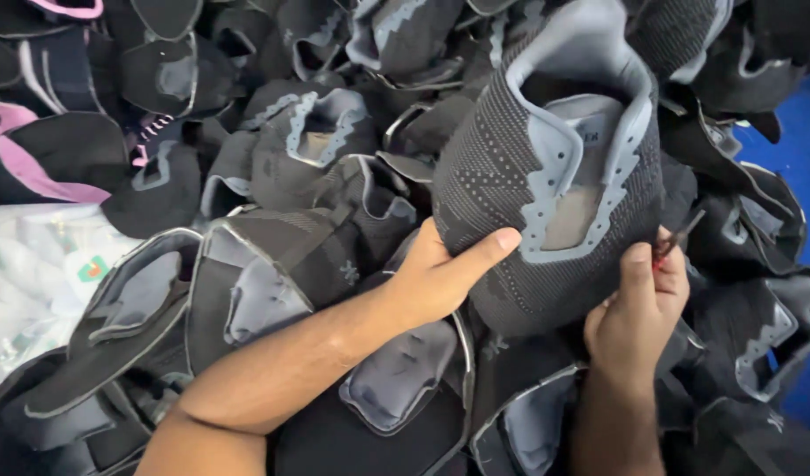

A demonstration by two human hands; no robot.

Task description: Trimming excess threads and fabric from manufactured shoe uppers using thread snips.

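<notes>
A dark grey knitted shoe upper [493,167] with light grey lining and eyelet trim is held up over a heap of similar uppers. My left hand [440,278] grips its lower left edge, thumb pressed across the knit. My right hand [638,308] holds the lower right edge near the toe end of the lacing opening. A small red-handled tool [674,242] sticks out between the fingers of my right hand; its shape is mostly hidden.
Several black and grey shoe uppers [272,264] are piled all around and under my arms. Some uppers with pink trim [34,167] lie at the far left. A clear plastic bag [34,273] sits at the left, and a blue surface [806,150] shows at the right.
</notes>
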